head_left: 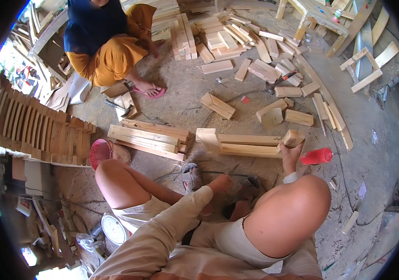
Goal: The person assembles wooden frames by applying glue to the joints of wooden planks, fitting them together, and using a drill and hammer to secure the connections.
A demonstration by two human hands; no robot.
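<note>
My right hand (292, 157) is closed around a short wooden block (293, 138) at the right end of two long wooden pieces (251, 144). Another short block (209, 138) stands across their left end. Between my knees, my left hand (221, 183) hangs low in front of the near long piece, apart from it; its fingers are too hidden to make out. Just left of these pieces lies a stack of long wooden bars (148, 138). A red bottle (317, 156) rests on its side right of my right hand.
A person (110, 51) in orange trousers squats at the far left. One hammer (119, 107) lies near them, another hammer (281, 80) among scattered wood offcuts (227, 39). Stacked slats (40, 126) line the left. A pink bucket (100, 153) stands by my left knee. Cables cross the floor.
</note>
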